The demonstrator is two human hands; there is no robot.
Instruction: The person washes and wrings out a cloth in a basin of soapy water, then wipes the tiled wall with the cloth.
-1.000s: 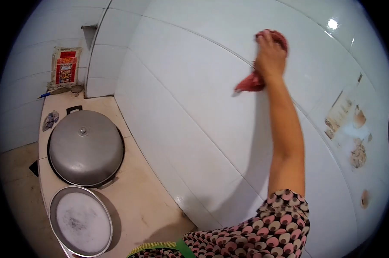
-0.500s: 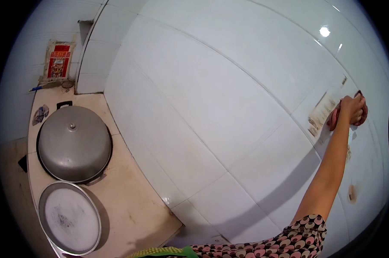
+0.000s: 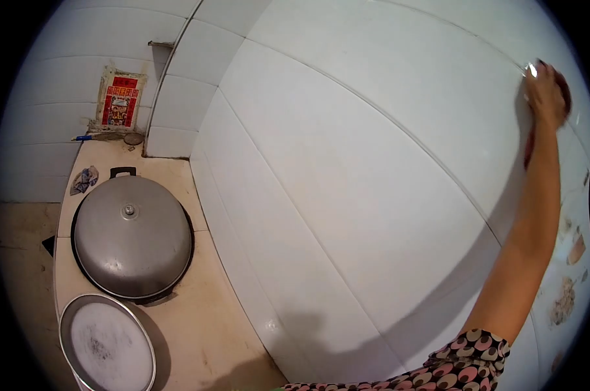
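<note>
My right hand [image 3: 545, 94] is high at the right side of the view, its fingers pressing a dark red cloth [image 3: 562, 91] flat against the white tiled wall [image 3: 347, 176]. A fold of the cloth hangs below the palm, partly behind my wrist. My arm reaches up from a patterned sleeve at the lower right. Below the hand, near the right edge, brown stains and peeling patches [image 3: 562, 301] mark the wall. My left hand is out of view.
On the beige counter [image 3: 213, 326] at the left stand a large lidded wok [image 3: 133, 241] and a round pan [image 3: 106, 345] with a whitish inside. A crumpled cloth or wrapper [image 3: 84, 180] lies behind the wok. A red printed paper [image 3: 120, 101] is on the far wall.
My right hand and the cloth first moved right and down to the stained patches, then up the wall to a spot above them. The camera view has shifted too.
</note>
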